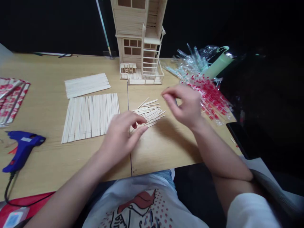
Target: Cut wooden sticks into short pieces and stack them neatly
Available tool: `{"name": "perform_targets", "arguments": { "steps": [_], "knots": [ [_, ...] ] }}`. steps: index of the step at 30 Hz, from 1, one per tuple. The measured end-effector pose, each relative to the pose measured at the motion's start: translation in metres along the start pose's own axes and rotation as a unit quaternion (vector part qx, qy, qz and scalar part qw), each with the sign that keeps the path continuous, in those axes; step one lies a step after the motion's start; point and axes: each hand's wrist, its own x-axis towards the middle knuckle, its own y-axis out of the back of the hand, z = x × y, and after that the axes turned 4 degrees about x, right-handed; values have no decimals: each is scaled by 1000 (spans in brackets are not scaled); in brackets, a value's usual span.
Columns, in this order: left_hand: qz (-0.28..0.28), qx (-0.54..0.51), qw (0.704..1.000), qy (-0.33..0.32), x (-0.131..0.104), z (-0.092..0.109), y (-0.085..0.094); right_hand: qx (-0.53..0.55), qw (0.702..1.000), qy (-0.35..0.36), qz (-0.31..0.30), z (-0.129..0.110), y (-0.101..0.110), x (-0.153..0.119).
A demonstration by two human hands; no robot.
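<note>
A loose pile of short thin wooden sticks (153,112) lies on the table in front of me. My left hand (124,131) is at the pile's near left edge, its thumb and forefinger apart with a gap between them. Raised to the right of the pile, my right hand (184,103) has thumb and forefinger pinched together; whatever is between the tips is too small to make out. Left of the pile lies a panel of wooden strips (91,115) placed side by side. A smaller strip panel (86,85) is just behind it.
A model house of sticks (133,27) with a ladder and balcony stands at the back. Clear and red-marked wrappers (209,95) and a green roll (218,65) are right. A blue glue gun (22,147) with a cord lies left, near patterned packets (11,98). A dark phone-like slab (239,139) sits right.
</note>
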Motion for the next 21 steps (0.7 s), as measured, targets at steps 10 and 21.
{"name": "perform_targets", "arguments": {
  "steps": [10,21],
  "knots": [
    [-104,258,958,-73,2,-23,-85,30,993,-75,-86,39,-36,-43],
    [-110,149,975,-125,-10,-29,-85,-9,977,-113,-180,41,-25,-38]
  ]
}}
